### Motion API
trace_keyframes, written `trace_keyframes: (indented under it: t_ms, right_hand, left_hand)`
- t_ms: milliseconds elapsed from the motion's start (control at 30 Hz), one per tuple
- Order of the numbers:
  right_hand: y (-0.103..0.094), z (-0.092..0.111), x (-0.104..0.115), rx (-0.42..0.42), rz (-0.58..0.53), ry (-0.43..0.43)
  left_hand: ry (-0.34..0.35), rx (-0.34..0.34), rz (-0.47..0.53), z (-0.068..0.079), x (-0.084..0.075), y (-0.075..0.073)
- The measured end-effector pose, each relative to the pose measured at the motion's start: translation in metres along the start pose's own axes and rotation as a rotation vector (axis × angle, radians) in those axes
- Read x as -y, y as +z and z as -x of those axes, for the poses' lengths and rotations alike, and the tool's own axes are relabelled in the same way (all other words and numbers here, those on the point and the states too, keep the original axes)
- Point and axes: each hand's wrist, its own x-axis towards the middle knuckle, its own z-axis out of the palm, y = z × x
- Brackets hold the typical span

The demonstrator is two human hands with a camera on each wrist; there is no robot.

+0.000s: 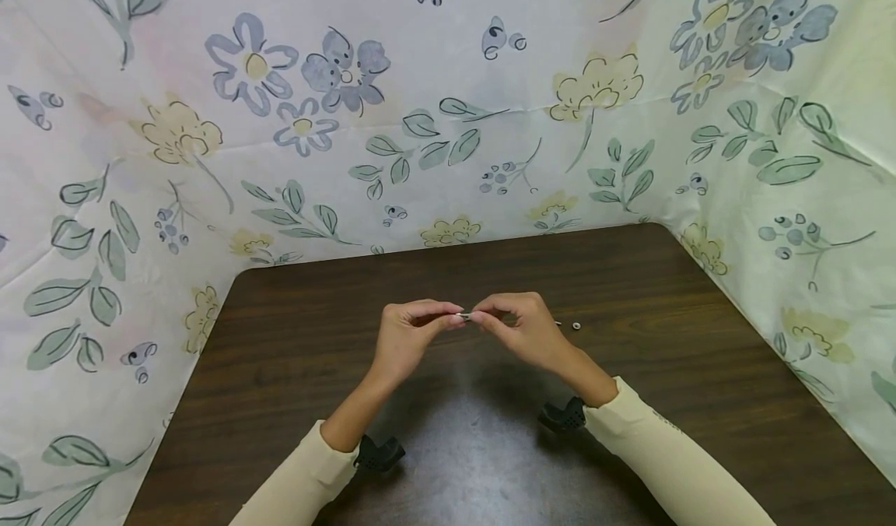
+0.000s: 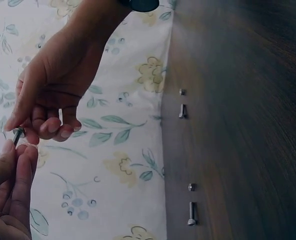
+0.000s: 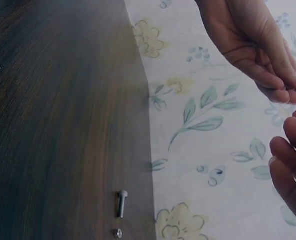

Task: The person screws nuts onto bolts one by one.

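Observation:
In the head view, a small metal bolt [image 1: 465, 316] spans the gap between my two hands, above the table. My left hand [image 1: 408, 339] pinches one end of it between thumb and fingers. The other end is pinched by my right hand [image 1: 526, 330]. Seen from the left wrist, the bolt's dark shank [image 2: 17, 137] rises from the left fingertips to a small round metal piece at the right thumb and forefinger; whether that piece is a nut or the bolt's head I cannot tell. Fingers hide most of the bolt.
On the dark wooden table [image 1: 315, 347] lie loose bolts and nuts: one bolt [image 2: 183, 111] beside a nut [image 2: 182, 92], another bolt [image 2: 192, 215] beside a second nut [image 2: 191, 187]. Flowered cloth [image 1: 448, 145] stands around the table's back and sides.

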Motion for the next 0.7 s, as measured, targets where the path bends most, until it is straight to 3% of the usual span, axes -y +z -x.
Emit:
trace_keyframes:
  t_ms: [267,500,700]
  right_hand:
    - [0.0004,-0.0020,0.0015,0.014,-0.019,-0.009]
    - [-0.0017,0.0013,-0.0008,0.010,-0.020,0.041]
    - [-0.0041,0.0034,-0.0002,-0.013,-0.010,-0.034]
  left_hand:
    - [-0.010,-0.007,0.003,-0.0001,-0.0003,0.0024]
    - [-0.009,-0.024,-0.007,0.0005,-0.0002,0.0021]
    - [-0.022,-0.033,-0.002,0.0000,0.0004,0.0018]
